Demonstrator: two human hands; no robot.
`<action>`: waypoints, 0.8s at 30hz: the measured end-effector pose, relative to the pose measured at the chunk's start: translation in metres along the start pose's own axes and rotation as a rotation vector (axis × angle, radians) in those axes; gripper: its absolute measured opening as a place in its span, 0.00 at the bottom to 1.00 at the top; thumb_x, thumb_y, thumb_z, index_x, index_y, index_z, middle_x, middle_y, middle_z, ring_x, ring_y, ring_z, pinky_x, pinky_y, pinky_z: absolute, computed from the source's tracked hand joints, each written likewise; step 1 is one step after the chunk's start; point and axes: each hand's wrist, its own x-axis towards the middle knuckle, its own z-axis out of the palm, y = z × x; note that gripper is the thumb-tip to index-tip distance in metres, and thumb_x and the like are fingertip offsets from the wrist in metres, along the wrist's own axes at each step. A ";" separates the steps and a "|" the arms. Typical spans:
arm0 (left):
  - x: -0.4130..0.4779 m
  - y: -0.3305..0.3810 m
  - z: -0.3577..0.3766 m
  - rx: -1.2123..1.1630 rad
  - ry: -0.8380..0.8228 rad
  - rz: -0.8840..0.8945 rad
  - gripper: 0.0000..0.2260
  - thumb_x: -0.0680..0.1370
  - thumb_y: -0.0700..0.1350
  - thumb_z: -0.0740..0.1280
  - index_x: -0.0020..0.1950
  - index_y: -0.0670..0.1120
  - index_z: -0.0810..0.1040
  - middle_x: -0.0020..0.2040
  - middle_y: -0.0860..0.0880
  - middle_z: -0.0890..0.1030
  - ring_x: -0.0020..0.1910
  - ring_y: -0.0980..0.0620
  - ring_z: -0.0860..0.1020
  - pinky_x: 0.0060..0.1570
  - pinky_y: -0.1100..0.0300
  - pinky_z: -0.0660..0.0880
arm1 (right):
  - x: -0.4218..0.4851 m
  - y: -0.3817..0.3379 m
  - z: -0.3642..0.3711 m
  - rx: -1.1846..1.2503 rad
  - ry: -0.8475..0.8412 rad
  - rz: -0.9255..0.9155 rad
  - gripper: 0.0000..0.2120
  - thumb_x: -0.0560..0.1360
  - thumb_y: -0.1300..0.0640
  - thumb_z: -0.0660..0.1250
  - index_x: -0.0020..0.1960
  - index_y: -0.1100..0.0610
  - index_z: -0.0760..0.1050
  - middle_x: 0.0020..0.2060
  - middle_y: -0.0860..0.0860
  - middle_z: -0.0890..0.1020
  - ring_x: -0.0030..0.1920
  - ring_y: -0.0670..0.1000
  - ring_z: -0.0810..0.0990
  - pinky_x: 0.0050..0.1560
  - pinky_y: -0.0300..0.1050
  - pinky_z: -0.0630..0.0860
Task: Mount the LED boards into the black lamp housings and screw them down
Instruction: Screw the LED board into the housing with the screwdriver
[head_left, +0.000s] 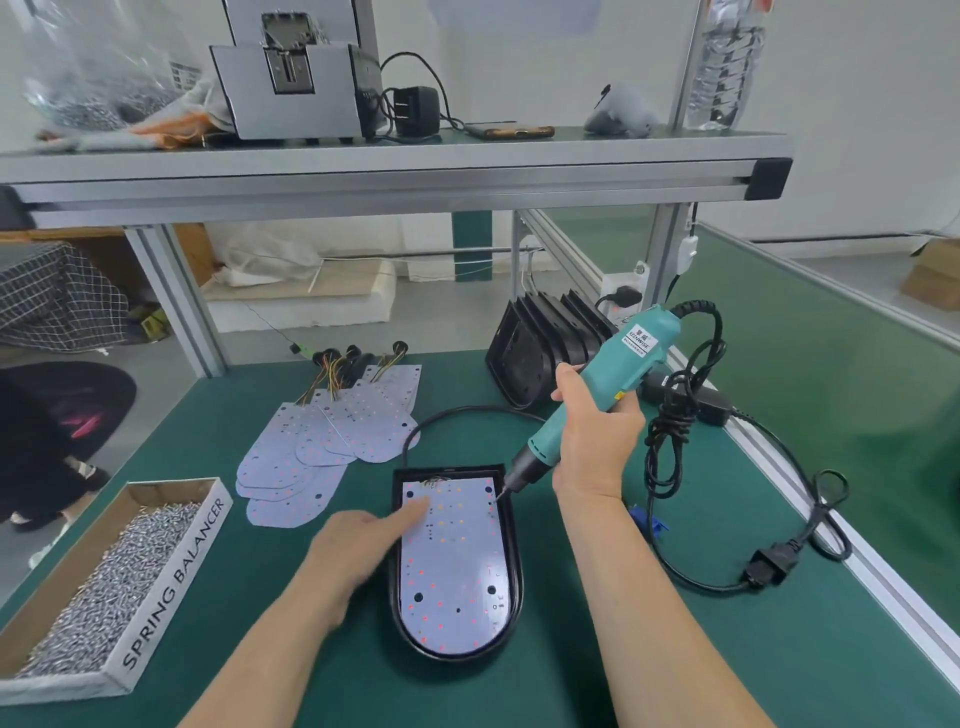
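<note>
Squarely on the green mat (597, 649) in front of the person lies one black lamp housing (517, 571), open side up. Its long axis runs from 12 to 6 o'clock, with the flat end at 12 and the rounded end at 6. A white LED board (452, 566) sits inside it, facing up and lined up the same way.

The left hand (358, 545) comes in from 7 o'clock with the forearm low over the mat. Its index finger (418, 508) is stretched straight, with the tip pressing the board near the far left corner; the other fingers are too blurred to tell.

The right hand (597, 431) is raised at the housing's 2 o'clock, its fingers clenched round the barrel of a teal electric screwdriver (618, 364). The tool is tilted, tail up toward 1 o'clock and bit down toward 7, and the bit tip meets the board at its far right corner.

More LED boards (332, 436) lie fanned out at 11 o'clock, their wire tails pointing to 12. A row of black housings (545, 338) stands on edge at 1 o'clock. A cardboard box of screws (104, 571) sits at 9 o'clock, and the screwdriver's black cord (670, 426) hangs bundled at 3 o'clock.
</note>
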 end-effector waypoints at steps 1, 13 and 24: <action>0.001 0.002 0.005 -0.003 -0.024 0.015 0.23 0.69 0.62 0.76 0.33 0.44 0.76 0.31 0.52 0.79 0.30 0.51 0.76 0.33 0.60 0.65 | 0.000 0.001 0.001 -0.024 -0.003 -0.010 0.07 0.71 0.60 0.75 0.40 0.52 0.77 0.33 0.50 0.78 0.34 0.47 0.76 0.36 0.35 0.75; 0.013 0.010 0.028 0.013 -0.015 -0.017 0.18 0.67 0.51 0.80 0.44 0.40 0.77 0.42 0.47 0.81 0.39 0.50 0.80 0.33 0.60 0.70 | -0.007 0.016 0.011 -0.249 -0.065 -0.223 0.11 0.67 0.52 0.74 0.35 0.53 0.73 0.27 0.43 0.76 0.29 0.47 0.72 0.32 0.43 0.73; 0.016 0.007 0.030 0.031 0.020 -0.016 0.19 0.67 0.52 0.80 0.38 0.41 0.74 0.37 0.47 0.76 0.34 0.50 0.74 0.33 0.60 0.68 | -0.007 0.021 0.014 -0.317 -0.081 -0.281 0.13 0.67 0.53 0.74 0.38 0.59 0.73 0.27 0.44 0.75 0.29 0.46 0.72 0.33 0.43 0.74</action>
